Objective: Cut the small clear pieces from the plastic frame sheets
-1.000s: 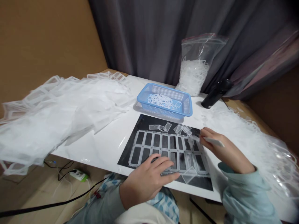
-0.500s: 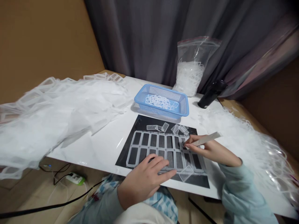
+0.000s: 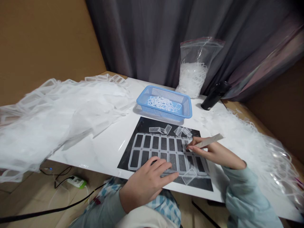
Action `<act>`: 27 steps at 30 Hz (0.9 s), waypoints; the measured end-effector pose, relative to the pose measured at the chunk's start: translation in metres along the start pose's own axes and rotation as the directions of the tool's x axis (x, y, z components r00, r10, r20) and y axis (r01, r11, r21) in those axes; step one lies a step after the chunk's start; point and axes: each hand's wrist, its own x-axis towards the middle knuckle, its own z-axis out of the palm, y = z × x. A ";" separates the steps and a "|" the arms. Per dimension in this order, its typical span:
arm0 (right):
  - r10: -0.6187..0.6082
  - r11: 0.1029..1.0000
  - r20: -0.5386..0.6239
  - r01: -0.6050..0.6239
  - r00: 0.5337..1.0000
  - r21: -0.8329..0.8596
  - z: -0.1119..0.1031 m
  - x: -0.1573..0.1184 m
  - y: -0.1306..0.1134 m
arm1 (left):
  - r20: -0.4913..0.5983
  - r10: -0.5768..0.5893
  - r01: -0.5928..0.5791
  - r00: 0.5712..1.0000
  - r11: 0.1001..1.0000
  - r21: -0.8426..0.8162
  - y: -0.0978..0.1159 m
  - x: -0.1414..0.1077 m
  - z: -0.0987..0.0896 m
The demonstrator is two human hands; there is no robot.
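Note:
A translucent frame sheet [image 3: 156,151] with two rows of rectangular openings lies on a black mat [image 3: 140,124]. My left hand [image 3: 149,179] rests on the sheet's lower edge, its fingers spread. Over the right part of the upper row, my right hand [image 3: 209,151] is closed round a flat pale tool [image 3: 211,140], whose lower end is hidden by the fingers. Small clear rectangles [image 3: 182,131] lie above the sheet, with another clear piece [image 3: 189,176] at its lower right edge.
Behind the mat sits a blue basket [image 3: 163,111] holding thin white frames. A zip bag [image 3: 193,76] and a black bottle [image 3: 215,96] stand farther back. Heaps of translucent sheets [image 3: 54,110] and frame scraps [image 3: 251,148] cover the table's left and right sides.
The sheet has shifted very slightly to the left under my hands. Both hands keep nearly the same places, and my right hand still holds the pale tool.

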 end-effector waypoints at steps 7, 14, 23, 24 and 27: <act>-0.010 1.000 0.006 0.010 1.000 -0.007 0.001 0.001 -0.001 | 0.013 -0.017 0.017 1.000 1.000 -0.016 0.001 0.000 0.000; -0.053 0.994 -0.010 0.052 0.999 -0.092 0.002 0.001 -0.007 | 0.004 -0.012 0.012 1.000 0.999 -0.030 0.001 0.000 0.000; -0.079 0.889 -0.125 0.013 0.989 -0.457 0.049 -0.014 -0.019 | -0.036 -0.026 0.024 0.999 0.998 -0.052 0.000 0.000 -0.002; -0.097 0.854 -0.133 0.014 0.986 -0.520 0.053 -0.015 -0.018 | -0.044 -0.026 0.024 0.999 0.998 -0.056 0.000 0.000 -0.002; -0.182 0.770 -0.169 0.034 0.969 -0.638 0.058 -0.016 -0.016 | -0.077 -0.036 0.032 0.996 0.998 -0.055 0.001 -0.001 -0.001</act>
